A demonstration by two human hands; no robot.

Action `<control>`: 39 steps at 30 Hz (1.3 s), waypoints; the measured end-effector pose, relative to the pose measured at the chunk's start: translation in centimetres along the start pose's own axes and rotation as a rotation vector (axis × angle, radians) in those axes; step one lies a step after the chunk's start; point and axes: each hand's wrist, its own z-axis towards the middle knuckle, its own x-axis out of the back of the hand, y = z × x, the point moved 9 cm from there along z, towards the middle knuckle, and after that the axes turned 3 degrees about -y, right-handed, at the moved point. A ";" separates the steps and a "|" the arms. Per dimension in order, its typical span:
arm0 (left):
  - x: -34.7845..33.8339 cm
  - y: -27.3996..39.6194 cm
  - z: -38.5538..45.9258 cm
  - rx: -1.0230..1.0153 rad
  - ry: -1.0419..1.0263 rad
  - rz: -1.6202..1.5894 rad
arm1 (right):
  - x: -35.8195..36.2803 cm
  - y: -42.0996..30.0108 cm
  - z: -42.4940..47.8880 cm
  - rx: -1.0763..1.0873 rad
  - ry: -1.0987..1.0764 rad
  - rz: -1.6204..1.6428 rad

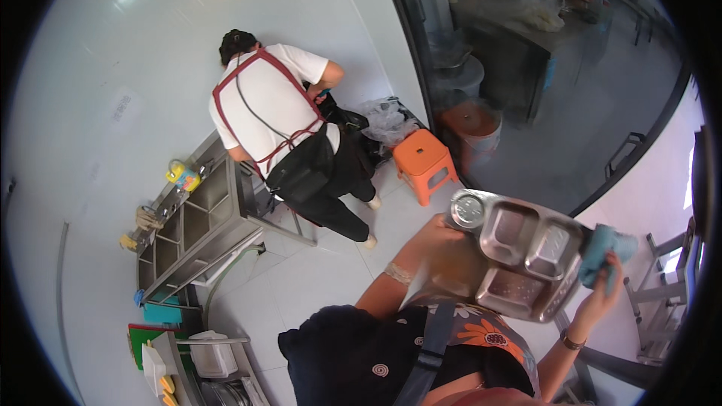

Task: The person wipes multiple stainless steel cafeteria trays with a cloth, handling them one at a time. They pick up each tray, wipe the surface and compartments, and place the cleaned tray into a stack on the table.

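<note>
My left hand (443, 231) grips the left edge of a stainless steel compartment tray (538, 225), which is tilted in front of my body. The tray has a round well and several rectangular wells, with wet-looking spots on its metal. At the tray's right edge, my right hand (606, 282) holds a bunched light blue cloth (606, 248) against the rim. A blurred shiny surface (448, 270) shows between my left forearm and the tray; I cannot tell what it is. A flowered apron (493, 335) lies below the tray.
A co-worker (276, 118) bends by a steel multi-basin sink (197, 220). An orange plastic stool (426, 158) stands beside plastic bags (386, 121). Dark-framed glass (417, 56) rises behind it. A metal shelf (180, 372) with white containers is at lower left, and metal-framed furniture (660, 293) at right.
</note>
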 end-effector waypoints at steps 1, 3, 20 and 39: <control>-0.5 -0.2 0.2 0.000 -0.050 0.043 | -3.0 -3.1 0.5 0.162 -0.196 -0.355; -0.6 0.1 0.0 -0.009 -0.086 0.029 | -5.9 -4.2 0.9 0.236 -0.227 -0.666; 1.7 2.4 -3.2 -0.044 -0.001 -0.001 | -5.5 4.7 -2.2 -0.219 -0.023 -0.202; 7.2 -1.4 -5.7 0.033 0.279 -0.091 | -10.0 14.7 -21.6 -1.033 0.018 0.918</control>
